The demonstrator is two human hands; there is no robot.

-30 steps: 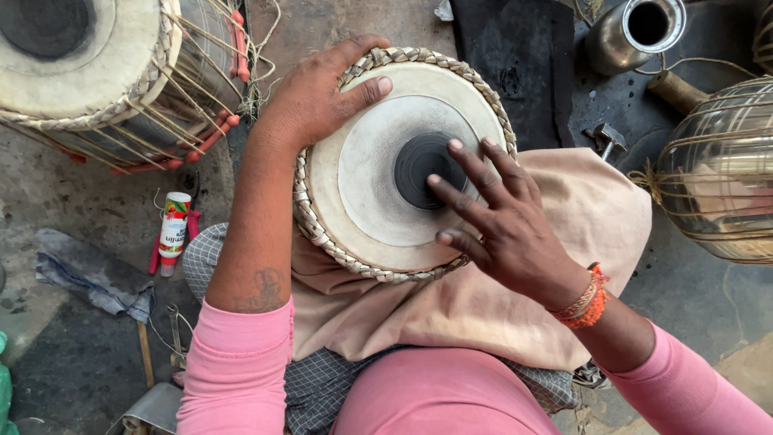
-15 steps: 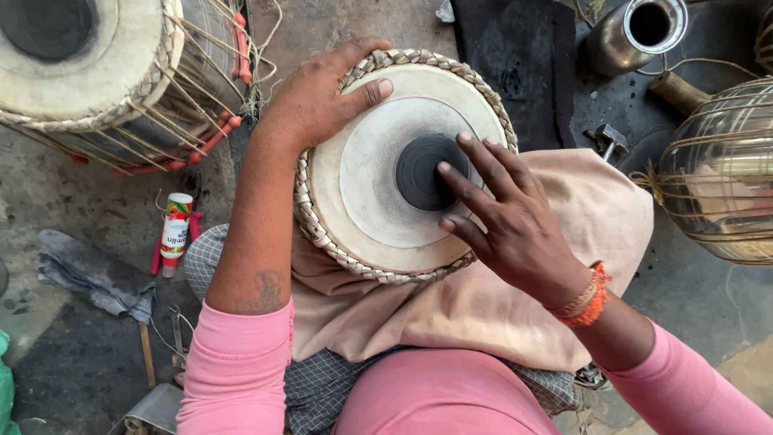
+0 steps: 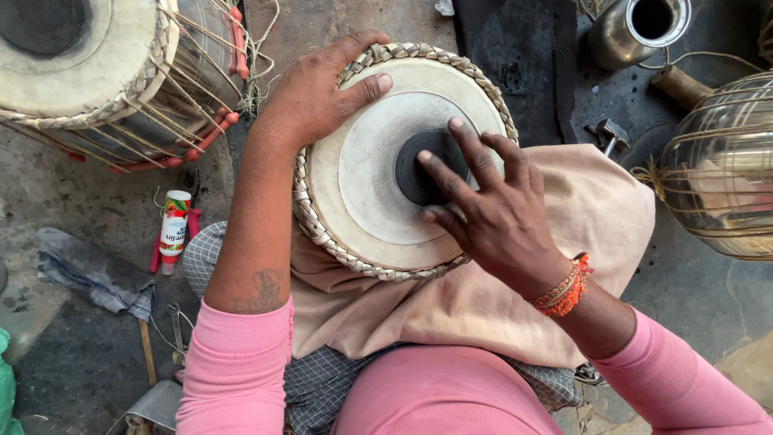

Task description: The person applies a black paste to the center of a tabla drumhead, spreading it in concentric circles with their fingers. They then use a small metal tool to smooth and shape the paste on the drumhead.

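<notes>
A small hand drum [image 3: 366, 173] with a pale skin head, a black centre patch [image 3: 419, 165] and a braided rim rests tilted on a beige cloth [image 3: 451, 298] over my lap. My left hand [image 3: 318, 84] clasps the drum's upper left rim, thumb lying on the skin. My right hand [image 3: 483, 205] lies over the drum head with spread fingers, the fingertips pressing on and beside the black patch. It holds nothing. I wear pink sleeves and an orange thread bracelet on the right wrist.
A larger laced drum [image 3: 97, 72] lies at the upper left. A metal drum shell [image 3: 717, 165] wrapped in cord stands at the right, a steel pot [image 3: 640, 28] behind it. A small tube [image 3: 173, 225], rags [image 3: 93, 274] and hand tools lie on the ground at the left.
My right hand's fingers have slid slightly across the black patch, toward the drum's centre. The left hand keeps its hold on the rim.
</notes>
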